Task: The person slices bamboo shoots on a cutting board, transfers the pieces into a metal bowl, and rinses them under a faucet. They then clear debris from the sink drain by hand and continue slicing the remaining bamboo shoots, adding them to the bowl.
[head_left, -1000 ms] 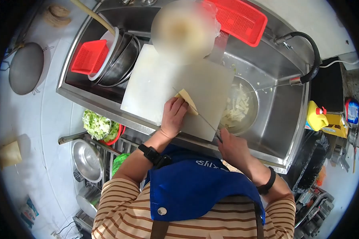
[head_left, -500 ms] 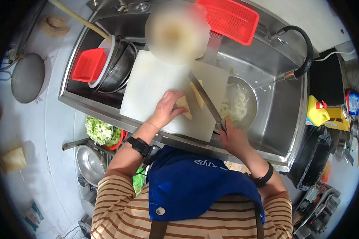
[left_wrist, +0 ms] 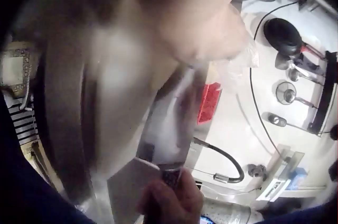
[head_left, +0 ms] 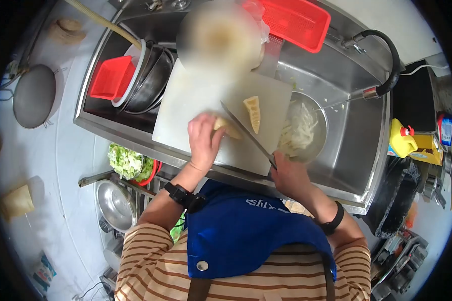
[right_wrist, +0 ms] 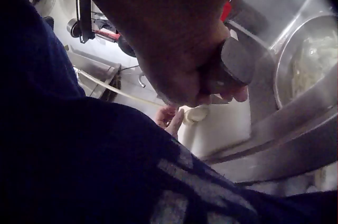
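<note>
A person in a blue apron (head_left: 256,231) works at a white cutting board (head_left: 181,110) laid across a stainless-steel sink (head_left: 351,125). The left hand (head_left: 203,139), blurred in the head view, steadies a pale bamboo-shoot piece (head_left: 229,128) on the board, its thumb and fingers closed about the piece. The right hand (head_left: 289,175) grips a kitchen knife (head_left: 248,133) by the handle, fingers wrapped tightly round it. The blade slants over the board between the held piece and a loose bamboo-shoot slab (head_left: 254,113), which lies alone to the right, chambered face up.

A half-second earlier the blade partly covered that slab; it has since swung left, its tip nearer the left hand, leaving the slab in full sight. A full second ago, the knife was up against bamboo shoot in the left hand, with just one piece in view. To the board's right, pale strips (head_left: 301,128) sit in a metal bowl (head_left: 323,140) inside the sink, as they did in both earlier frames.
</note>
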The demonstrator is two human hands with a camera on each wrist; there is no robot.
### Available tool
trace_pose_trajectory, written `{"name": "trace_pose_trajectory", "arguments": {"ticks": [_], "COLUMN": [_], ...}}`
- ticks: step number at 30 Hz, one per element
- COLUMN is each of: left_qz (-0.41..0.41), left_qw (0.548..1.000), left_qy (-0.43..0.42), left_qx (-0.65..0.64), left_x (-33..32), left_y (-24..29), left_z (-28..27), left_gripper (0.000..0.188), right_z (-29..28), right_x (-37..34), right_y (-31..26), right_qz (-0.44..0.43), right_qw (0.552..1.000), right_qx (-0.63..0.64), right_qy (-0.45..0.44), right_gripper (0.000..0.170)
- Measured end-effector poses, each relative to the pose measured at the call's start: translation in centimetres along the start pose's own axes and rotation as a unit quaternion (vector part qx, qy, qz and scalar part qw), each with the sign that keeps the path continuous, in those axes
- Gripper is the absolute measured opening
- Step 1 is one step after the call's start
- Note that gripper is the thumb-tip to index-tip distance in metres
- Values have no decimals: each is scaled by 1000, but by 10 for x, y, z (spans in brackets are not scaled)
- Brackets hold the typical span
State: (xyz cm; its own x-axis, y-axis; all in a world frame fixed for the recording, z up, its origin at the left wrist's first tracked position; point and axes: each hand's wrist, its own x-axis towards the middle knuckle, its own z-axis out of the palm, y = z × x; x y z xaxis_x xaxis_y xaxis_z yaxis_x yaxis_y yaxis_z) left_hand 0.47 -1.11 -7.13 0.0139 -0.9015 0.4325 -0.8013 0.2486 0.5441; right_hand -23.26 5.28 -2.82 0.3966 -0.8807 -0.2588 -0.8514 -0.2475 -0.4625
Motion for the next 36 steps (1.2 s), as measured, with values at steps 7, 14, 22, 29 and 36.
{"name": "trace_pose_trajectory", "arguments": {"ticks": [7, 14, 22, 29, 36], "left_qz": [147, 121, 132, 125, 125], "left_qw": [986, 992, 991, 992, 992], "left_qy": [-43, -25, -21, -15, -24], "left_qx": [-58, -4, 4, 1, -5], "left_x": [-23, -20, -19, -19, -20], "left_y": [-20, -14, -12, -13, -15], "left_z": [16, 22, 19, 21, 21], "left_gripper": [31, 28, 28, 25, 25], "right_z": [7, 1, 9, -6, 2], "right_x": [2, 6, 20, 17, 29], "right_y": [-8, -20, -13, -16, -11], "right_qz": [-14, -21, -1, -35, -26], "right_qw": [1000, 999, 997, 996, 998], "right_qx": [-18, -46, -53, -71, -47], "right_qy": [3, -11, -54, -42, -32], "right_gripper": [20, 18, 14, 15, 13]}}
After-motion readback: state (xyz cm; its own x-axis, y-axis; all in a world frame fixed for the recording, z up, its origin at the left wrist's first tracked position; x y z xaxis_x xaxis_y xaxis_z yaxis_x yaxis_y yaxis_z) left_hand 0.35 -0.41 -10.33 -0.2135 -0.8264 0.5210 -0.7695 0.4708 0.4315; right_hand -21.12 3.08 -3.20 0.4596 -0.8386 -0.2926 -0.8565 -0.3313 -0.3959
